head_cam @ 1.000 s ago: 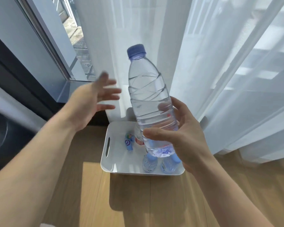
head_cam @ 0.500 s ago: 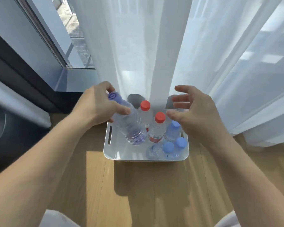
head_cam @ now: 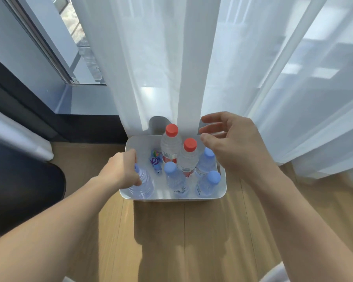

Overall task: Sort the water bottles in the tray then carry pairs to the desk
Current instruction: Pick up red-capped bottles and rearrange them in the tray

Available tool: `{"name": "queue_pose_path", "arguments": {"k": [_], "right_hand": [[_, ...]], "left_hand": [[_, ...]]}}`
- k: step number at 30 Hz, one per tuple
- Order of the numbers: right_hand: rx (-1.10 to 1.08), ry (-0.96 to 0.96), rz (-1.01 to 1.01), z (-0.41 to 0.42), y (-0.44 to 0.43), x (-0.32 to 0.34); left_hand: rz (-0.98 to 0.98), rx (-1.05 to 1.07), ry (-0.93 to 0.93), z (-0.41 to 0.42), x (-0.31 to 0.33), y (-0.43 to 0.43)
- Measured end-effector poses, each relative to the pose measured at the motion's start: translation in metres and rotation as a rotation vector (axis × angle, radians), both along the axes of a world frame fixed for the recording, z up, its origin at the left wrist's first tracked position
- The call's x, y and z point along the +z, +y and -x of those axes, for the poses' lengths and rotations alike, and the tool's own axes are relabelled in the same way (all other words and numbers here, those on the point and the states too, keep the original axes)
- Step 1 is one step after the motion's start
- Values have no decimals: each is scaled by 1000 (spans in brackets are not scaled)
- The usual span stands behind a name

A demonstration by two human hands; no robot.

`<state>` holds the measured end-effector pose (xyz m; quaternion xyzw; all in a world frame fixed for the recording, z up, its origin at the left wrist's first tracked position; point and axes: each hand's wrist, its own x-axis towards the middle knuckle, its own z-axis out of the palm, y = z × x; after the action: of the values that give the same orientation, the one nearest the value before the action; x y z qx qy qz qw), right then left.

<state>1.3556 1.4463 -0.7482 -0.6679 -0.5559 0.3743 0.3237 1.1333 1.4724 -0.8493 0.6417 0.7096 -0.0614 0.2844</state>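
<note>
Bottles (head_cam: 186, 161), six clear plastic ones, are in the white tray (head_cam: 172, 198). It sits on the wood floor (head_cam: 192, 237), just on the near side of a sheer curtain (head_cam: 161, 58). The left bottle (head_cam: 144, 185), blue-capped, is in the tray's near-left corner. The left hand (head_cam: 120, 171) grips it from above, fingers and thumb curled round its neck and shoulder so that only part of the cap shows. Whether its base rests on the tray bottom I cannot tell.

To its right, apart from it, the other five stand upright in a tight group. Two red-capped bottles (head_cam: 170, 146) are toward the far side, one just behind the other. Three blue-capped bottles (head_cam: 207, 185) are beside them, one near the centre and two along the right wall. Between the left bottle and the group a small colourful item (head_cam: 155, 162) lies flat on the tray bottom; what it is I cannot tell.

The right hand (head_cam: 232, 147) hovers over the tray's far-right corner, holding nothing. Its fingers are spread and loosely curved, the tips close to the nearer red cap but not touching it. The curtain hangs down to the tray's far edge. Far left is a window (head_cam: 73, 37) with a dark sill, and at the left edge a dark rounded object (head_cam: 25, 190) sits on the floor.
</note>
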Motion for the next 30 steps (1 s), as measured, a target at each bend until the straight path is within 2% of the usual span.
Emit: {"name": "queue_pose_path", "arguments": {"k": [2,6,8,10,11,13,14,17,22,27,30], "right_hand": [[-8,13,-7,0,1,1],[7,1,-1,4,1,1],[7,5,3,5,-1,1],[12,16,-7,5,-2,0],[19,21,-13,4,-3,0],[38,46,-15,1,-6,0],[49,64,-11,1,-8,0],[86,80,-12,-2,-14,4],[55,52,-10,-9,-19,5],[38,54,6,-7,-15,3],[106,44,34,3,-10,-1]], "left_hand": [[29,-28,29,-1,1,1],[171,-199,220,-10,9,4],[129,-210,221,-19,13,6],[-63,-155,113,-28,16,15],[-148,-112,3,-33,17,22],[-229,-59,-248,-45,18,36],[-233,-74,-317,-52,18,43],[-215,-151,-251,-66,12,51],[-376,-82,-175,-62,12,49],[-520,-24,-243,-30,73,52],[-585,-6,-364,-12,123,45]]}}
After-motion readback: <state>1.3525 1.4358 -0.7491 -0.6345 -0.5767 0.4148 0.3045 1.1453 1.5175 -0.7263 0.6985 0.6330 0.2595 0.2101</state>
